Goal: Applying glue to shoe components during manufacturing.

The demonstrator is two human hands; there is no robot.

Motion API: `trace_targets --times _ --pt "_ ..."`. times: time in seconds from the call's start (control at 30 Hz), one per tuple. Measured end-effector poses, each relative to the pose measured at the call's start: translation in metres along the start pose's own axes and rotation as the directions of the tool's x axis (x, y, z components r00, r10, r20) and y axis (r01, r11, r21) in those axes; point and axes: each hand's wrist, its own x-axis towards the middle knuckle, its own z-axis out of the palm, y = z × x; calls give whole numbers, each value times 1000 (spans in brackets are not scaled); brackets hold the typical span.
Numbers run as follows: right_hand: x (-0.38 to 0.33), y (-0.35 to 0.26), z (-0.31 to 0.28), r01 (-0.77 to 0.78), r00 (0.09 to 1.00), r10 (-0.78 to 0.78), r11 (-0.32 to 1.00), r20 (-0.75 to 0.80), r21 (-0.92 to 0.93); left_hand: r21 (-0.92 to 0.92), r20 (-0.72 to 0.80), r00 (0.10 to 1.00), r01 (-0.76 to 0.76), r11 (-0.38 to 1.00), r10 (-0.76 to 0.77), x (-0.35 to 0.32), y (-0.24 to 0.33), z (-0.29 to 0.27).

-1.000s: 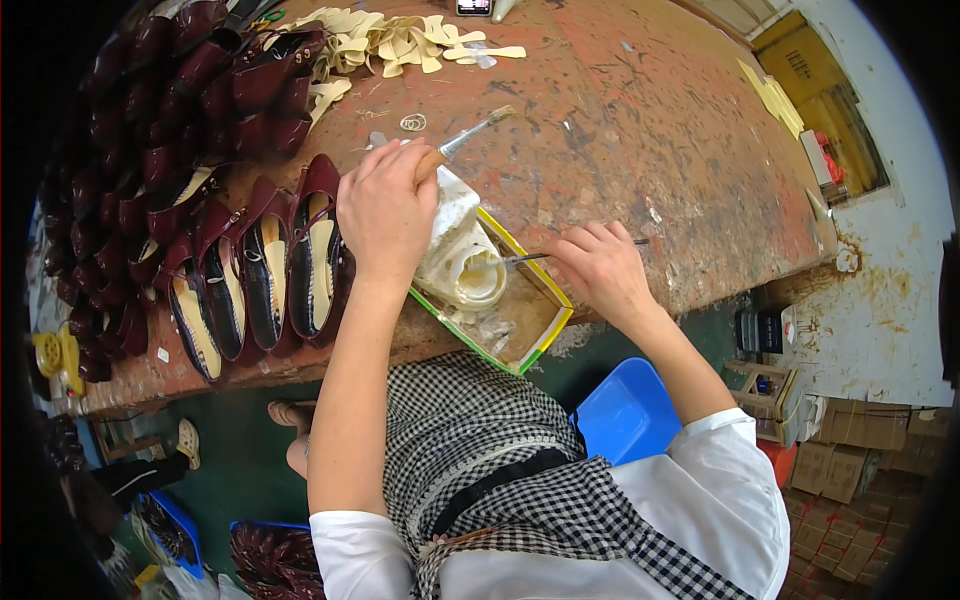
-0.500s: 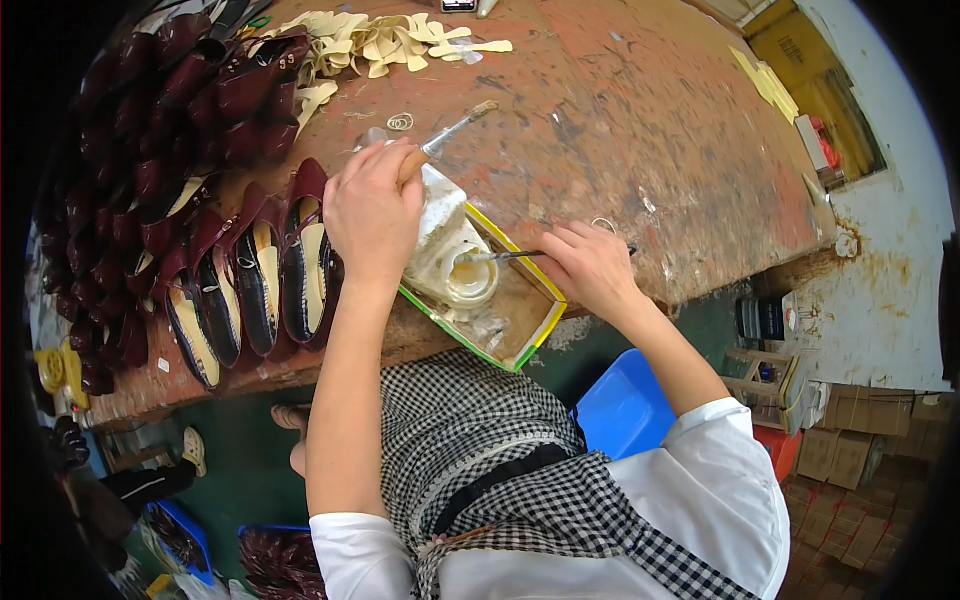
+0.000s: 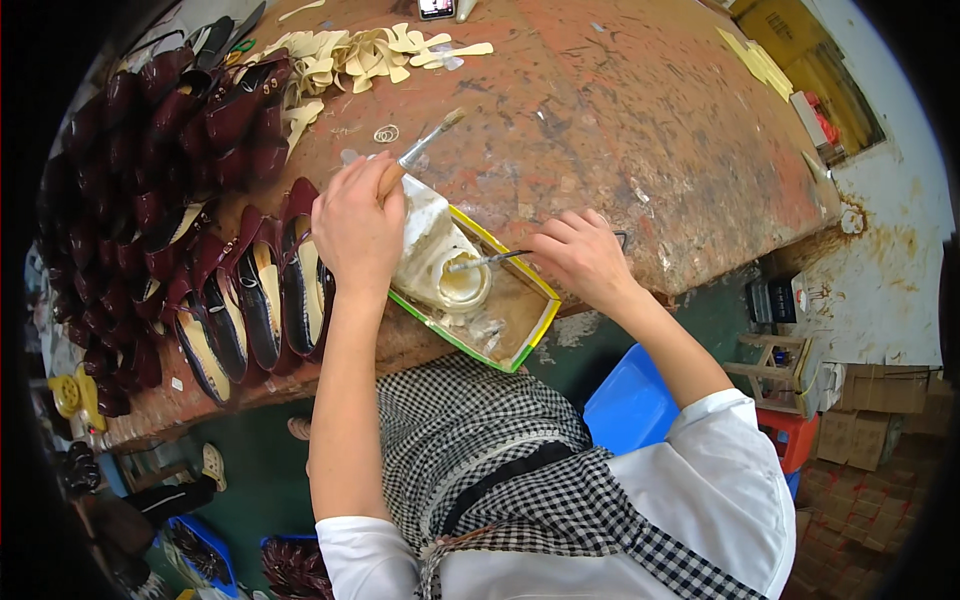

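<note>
My left hand (image 3: 362, 222) is closed around the wooden handle of a flat brush (image 3: 420, 147), whose bristles point up and away over the table. Below it, a white bottle (image 3: 424, 248) smeared with dried residue lies in a shallow tray (image 3: 540, 325) with yellow and green edges. The bottle's round mouth (image 3: 464, 282) holds a pale substance. My right hand (image 3: 582, 258) pinches a thin brush (image 3: 490, 260) with a dark handle; its pale-coated tip is at the bottle's mouth. Whether the tip touches the substance is unclear.
Burgundy shoes (image 3: 265, 300) stand in a row at the left, beside a large heap of burgundy shoes (image 3: 140, 190). Cream cut-out pieces (image 3: 370, 58) lie behind. A rubber band (image 3: 386, 133) rests on the worn tabletop (image 3: 620, 130). A blue bin (image 3: 632, 405) sits below the table edge.
The view has shifted slightly. My left hand and its brush have moved a little left. The thin brush's tip has shifted slightly left at the bottle's mouth.
</note>
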Motion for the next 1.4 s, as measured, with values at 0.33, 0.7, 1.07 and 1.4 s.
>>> trace_targets --times 0.33,0.7,1.07,1.4 --pt "5 -5 13 -28 999 27 999 -37 -31 -4 8 1000 -10 1000 10 2 0 -2" --pt "9 -6 13 -23 1000 23 1000 -13 14 -4 -9 1000 -16 1000 16 1 0 -2" --pt "13 -12 13 -64 997 62 997 -38 -47 -5 -17 999 -37 999 37 2 1 -4" --pt "15 -15 4 -61 998 60 998 -31 -33 -2 -13 999 -29 1000 29 2 1 -4"
